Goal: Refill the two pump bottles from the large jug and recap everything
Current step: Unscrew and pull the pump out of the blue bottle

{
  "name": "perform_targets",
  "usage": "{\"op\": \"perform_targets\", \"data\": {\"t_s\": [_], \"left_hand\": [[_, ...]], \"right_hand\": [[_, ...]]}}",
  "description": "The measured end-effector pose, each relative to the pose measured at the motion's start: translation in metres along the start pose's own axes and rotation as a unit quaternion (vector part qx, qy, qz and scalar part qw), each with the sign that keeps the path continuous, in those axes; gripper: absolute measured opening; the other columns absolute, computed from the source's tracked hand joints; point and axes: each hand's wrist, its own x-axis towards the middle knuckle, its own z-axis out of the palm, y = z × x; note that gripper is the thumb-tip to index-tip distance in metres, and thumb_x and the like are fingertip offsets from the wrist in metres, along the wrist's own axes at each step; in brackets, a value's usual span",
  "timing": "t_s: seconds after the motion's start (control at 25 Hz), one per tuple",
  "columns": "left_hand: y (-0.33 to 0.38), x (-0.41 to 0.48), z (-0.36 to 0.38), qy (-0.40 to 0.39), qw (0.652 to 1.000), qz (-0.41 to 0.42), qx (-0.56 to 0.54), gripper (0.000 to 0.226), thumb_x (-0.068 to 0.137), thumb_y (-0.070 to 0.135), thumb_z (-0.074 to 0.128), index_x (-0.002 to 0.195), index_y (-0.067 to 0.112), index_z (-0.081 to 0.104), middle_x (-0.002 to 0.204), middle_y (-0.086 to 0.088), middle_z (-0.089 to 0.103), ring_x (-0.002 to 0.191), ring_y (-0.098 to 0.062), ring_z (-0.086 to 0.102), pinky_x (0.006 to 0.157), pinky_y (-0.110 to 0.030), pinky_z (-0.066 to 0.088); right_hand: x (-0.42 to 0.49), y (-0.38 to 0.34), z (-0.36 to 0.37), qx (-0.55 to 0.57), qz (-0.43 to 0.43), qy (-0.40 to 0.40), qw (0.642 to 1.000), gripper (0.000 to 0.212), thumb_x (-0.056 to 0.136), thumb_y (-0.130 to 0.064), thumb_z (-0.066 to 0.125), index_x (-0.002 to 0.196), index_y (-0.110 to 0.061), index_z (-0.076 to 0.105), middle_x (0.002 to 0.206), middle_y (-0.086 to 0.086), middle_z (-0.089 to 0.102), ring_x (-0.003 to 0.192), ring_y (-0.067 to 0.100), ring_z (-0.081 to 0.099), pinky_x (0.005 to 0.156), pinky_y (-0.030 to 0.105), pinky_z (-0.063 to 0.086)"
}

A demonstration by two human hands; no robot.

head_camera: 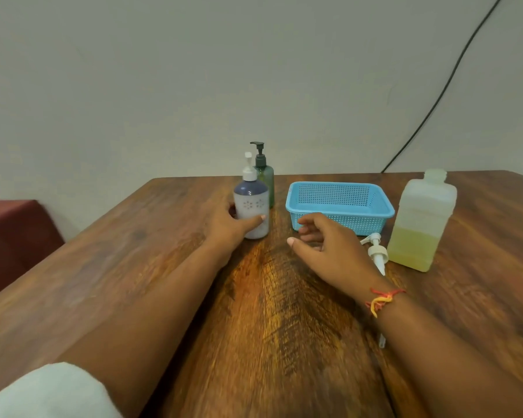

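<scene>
so, the white bottle (251, 206) stands upright on the table (133, 267), long axis vertical, its white pump screwed on and rising straight up; which way the spout faces is not clear. the left hand (227, 227) grips it low on the body: the thumb lies across the front near the base and the fingers curl round the far side, mostly hidden behind the bottle. just past those fingers, touching or nearly touching the white bottle's far right side, stands the green bottle (266, 179), also upright, its dark pump on and the spout pointing left.

to the right of the thumb tip, across a bare strip of wood, the right hand (326, 245) hovers low over the table with fingers loosely curled and thumb stretched toward the white bottle; it holds nothing. right beyond its fingertips sits a blue basket (341, 203) with perforated walls. beside the back of the right hand lies a loose pump (376, 251), flat on the wood, its head at the far end with the spout aimed left toward the knuckles and its tube running back toward the viewer, passing under the wrist. just right of the pump stands the jug (421, 224), upright, translucent, with yellow liquid filling less than half; whether its neck is capped cannot be told.

a red and yellow thread (381, 300) circles the right wrist, a white sleeve (52, 393) covers the left upper arm, and a black cable (447, 86) runs down the wall (194, 70).
</scene>
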Motion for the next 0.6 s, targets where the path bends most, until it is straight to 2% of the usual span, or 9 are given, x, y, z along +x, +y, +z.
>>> {"op": "perform_targets", "data": {"t_s": [0.12,0.16,0.24,0.32,0.4,0.52,0.6], "left_hand": [[0.016,-0.051,0.006,-0.078,0.996,0.019,0.029,0.064,0.073,0.032,0.087,0.127,0.023,0.054,0.119,0.007,0.063,0.106,-0.008,0.061,0.083,-0.026,0.055],[0.021,-0.066,0.008,-0.094,0.995,0.021,0.018,0.060,0.074,0.031,0.087,0.123,0.026,0.053,0.116,0.009,0.063,0.104,-0.006,0.062,0.078,-0.022,0.054],[0.027,-0.087,0.012,-0.114,0.993,0.027,-0.013,0.055,0.072,0.029,0.088,0.114,0.031,0.053,0.112,0.011,0.065,0.100,-0.005,0.065,0.073,-0.019,0.056],[0.028,-0.097,0.013,-0.143,0.989,0.044,-0.010,0.063,0.063,0.035,0.091,0.113,0.035,0.053,0.117,0.007,0.067,0.104,-0.009,0.068,0.083,-0.026,0.060],[0.027,-0.096,0.009,-0.185,0.981,0.052,0.009,0.081,0.054,0.043,0.093,0.123,0.036,0.050,0.124,0.008,0.064,0.113,-0.011,0.065,0.093,-0.038,0.059],[0.037,-0.093,0.001,-0.229,0.969,0.087,0.003,0.102,0.055,0.046,0.092,0.142,0.036,0.039,0.138,0.012,0.054,0.126,-0.009,0.056,0.099,-0.033,0.054],[0.047,-0.094,-0.002,-0.195,0.971,0.133,-0.025,0.093,0.069,0.048,0.085,0.148,0.032,0.038,0.143,0.011,0.052,0.130,-0.005,0.053,0.101,-0.027,0.051]], "right_hand": [[-0.001,-0.001,-0.002,0.059,0.025,-0.029,0.997,0.065,0.090,-0.046,0.071,0.145,-0.026,0.044,0.127,-0.011,0.060,0.111,0.003,0.060,0.078,0.010,0.045],[-0.002,-0.001,-0.003,0.085,0.027,-0.037,0.995,0.071,0.089,-0.047,0.072,0.149,-0.027,0.039,0.132,-0.010,0.058,0.115,0.004,0.059,0.080,0.011,0.045],[-0.003,0.001,-0.004,0.133,0.026,-0.041,0.990,0.079,0.085,-0.049,0.075,0.151,-0.035,0.033,0.141,-0.012,0.054,0.122,0.007,0.058,0.091,0.023,0.053],[-0.005,0.003,-0.006,0.153,0.015,-0.042,0.987,0.080,0.078,-0.055,0.078,0.145,-0.047,0.035,0.141,-0.019,0.052,0.122,0.008,0.059,0.097,0.037,0.056],[-0.007,0.005,-0.008,0.161,0.001,-0.049,0.986,0.080,0.071,-0.062,0.079,0.139,-0.054,0.039,0.137,-0.022,0.055,0.120,0.010,0.060,0.097,0.043,0.056],[-0.007,0.007,-0.010,0.195,-0.006,-0.054,0.979,0.075,0.071,-0.057,0.083,0.135,-0.056,0.044,0.131,-0.024,0.057,0.116,0.006,0.061,0.098,0.040,0.056],[-0.008,0.006,-0.010,0.206,-0.008,-0.058,0.977,0.071,0.069,-0.058,0.084,0.129,-0.062,0.045,0.129,-0.025,0.057,0.115,0.005,0.061,0.097,0.038,0.057]]}}
